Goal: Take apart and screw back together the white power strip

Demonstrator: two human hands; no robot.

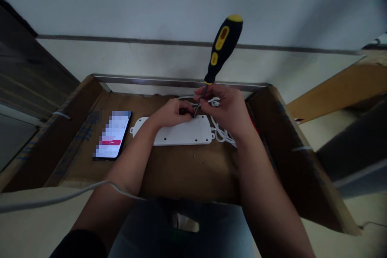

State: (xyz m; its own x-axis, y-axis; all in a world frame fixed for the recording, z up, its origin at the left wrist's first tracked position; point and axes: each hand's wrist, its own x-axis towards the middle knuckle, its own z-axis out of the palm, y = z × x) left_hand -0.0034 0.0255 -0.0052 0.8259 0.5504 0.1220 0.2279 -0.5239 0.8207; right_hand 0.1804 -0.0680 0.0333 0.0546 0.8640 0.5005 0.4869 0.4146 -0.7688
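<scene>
The right fingers [206,98] are shut around a screwdriver [222,48], its tip on a white power strip [181,134]. The left fingers [184,109] curl on the strip; can't tell if they grip it.

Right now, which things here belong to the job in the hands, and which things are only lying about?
Belong to the job:
- left hand, resting on the white power strip
- right hand, gripping the black-and-yellow screwdriver
- the strip's white cord

Lying about:
- smartphone
- small scraps on the cardboard box
</scene>
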